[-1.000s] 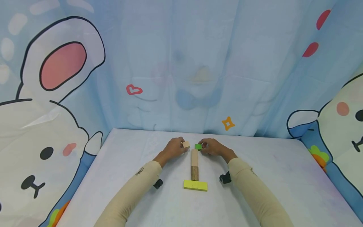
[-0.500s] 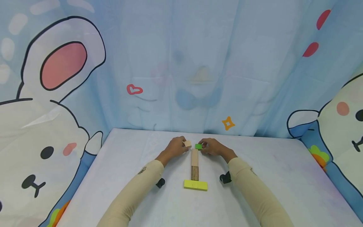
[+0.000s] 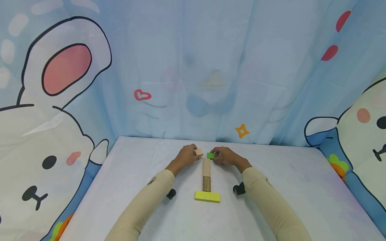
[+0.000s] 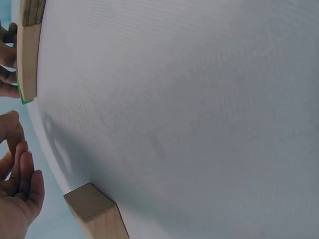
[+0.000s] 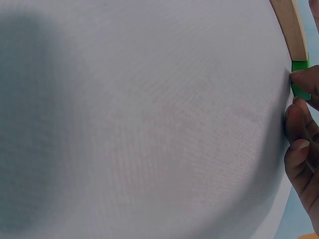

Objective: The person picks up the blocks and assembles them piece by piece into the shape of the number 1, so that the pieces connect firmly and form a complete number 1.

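My left hand (image 3: 184,156) pinches a small pale wooden block (image 3: 199,152) at the far side of the table, just left of a row of blocks. A green block (image 3: 210,155) is pinched in my right hand (image 3: 225,156); in the right wrist view the green block (image 5: 300,87) meets the end of a pale wooden block (image 5: 293,30). From there the row runs towards me: the pale wooden block (image 3: 206,166), a darker brown block (image 3: 206,184), then a yellow block (image 3: 207,196) lying crosswise. In the left wrist view the left fingers (image 4: 22,174) are curled.
Another wooden block (image 4: 97,211) stands at the bottom of the left wrist view; I cannot make it out in the head view. The white table (image 3: 271,201) ends at a blue printed curtain (image 3: 193,67). Dark wrist devices (image 3: 239,189) sit under both forearms.
My left hand has shifted slightly to the right with the pale block, closer to the green one. The right hand and the row of blocks stay in place.
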`<state>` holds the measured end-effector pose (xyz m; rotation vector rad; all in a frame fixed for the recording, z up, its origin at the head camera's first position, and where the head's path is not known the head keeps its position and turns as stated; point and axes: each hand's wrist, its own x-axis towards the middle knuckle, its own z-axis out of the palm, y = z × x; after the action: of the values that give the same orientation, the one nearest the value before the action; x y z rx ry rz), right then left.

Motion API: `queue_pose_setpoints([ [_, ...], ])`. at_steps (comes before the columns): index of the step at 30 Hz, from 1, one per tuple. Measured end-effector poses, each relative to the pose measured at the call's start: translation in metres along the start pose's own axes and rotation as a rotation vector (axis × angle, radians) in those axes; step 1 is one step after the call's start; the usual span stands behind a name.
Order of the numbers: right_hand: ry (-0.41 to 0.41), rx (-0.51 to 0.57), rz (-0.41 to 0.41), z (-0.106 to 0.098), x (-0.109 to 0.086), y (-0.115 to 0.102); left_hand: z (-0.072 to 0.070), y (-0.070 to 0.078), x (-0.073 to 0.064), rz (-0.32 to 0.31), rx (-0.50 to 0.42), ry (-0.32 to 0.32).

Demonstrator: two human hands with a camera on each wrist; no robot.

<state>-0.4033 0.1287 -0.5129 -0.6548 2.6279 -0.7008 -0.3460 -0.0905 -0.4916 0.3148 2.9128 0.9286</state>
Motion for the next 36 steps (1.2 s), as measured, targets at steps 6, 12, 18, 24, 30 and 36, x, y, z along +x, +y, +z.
queue_pose_setpoints([
  [6,-0.001,0.023,0.008,-0.0008,-0.0023,-0.0018,-0.0002,0.0016,0.0014,-0.011,-0.009,-0.029],
  [12,0.0,0.043,0.02,-0.0006,-0.0018,-0.001,0.0015,0.0041,0.0032,-0.009,-0.008,-0.054],
  [18,-0.002,0.047,0.035,0.0004,-0.0027,-0.0001,0.0038,0.005,0.0056,-0.004,-0.004,-0.062],
  [24,0.004,0.064,0.022,0.0012,-0.0037,0.0004,0.004,0.007,0.0054,0.003,-0.002,-0.06],
  [30,0.008,0.08,0.001,0.0002,-0.006,-0.001,0.0064,0.0071,0.0069,-0.008,0.002,-0.066],
  [36,0.001,0.085,0.001,-0.0009,-0.007,-0.0019,0.0092,0.0074,0.0093,-0.02,0.017,-0.073],
])
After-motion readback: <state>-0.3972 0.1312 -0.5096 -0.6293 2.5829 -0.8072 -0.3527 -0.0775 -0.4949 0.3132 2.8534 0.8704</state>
